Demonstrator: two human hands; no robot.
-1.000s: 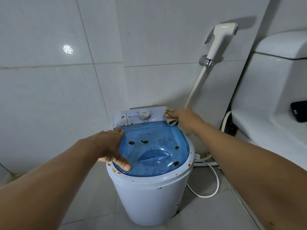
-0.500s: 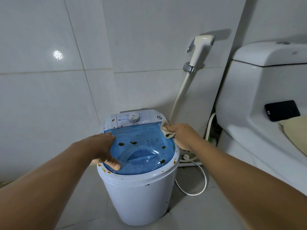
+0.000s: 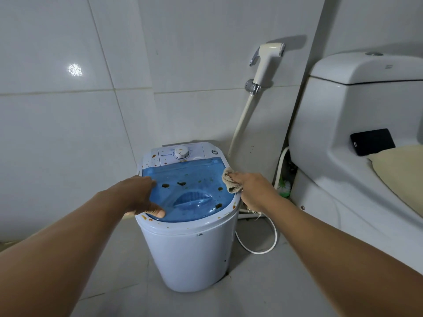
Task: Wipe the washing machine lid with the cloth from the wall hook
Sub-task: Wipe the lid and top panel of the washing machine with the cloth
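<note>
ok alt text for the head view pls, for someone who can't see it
A right hand presses a beige cloth on the right edge of a washer's stained blue lid, while the left hand rests flat on the lid's left side. A bidet sprayer hangs on the tiled wall behind; a toilet stands at right.

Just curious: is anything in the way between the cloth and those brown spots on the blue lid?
Nothing visible. The right hand holds the cloth at the lid's right edge; the left hand rests on the left edge, clear of the brown spots.
</note>
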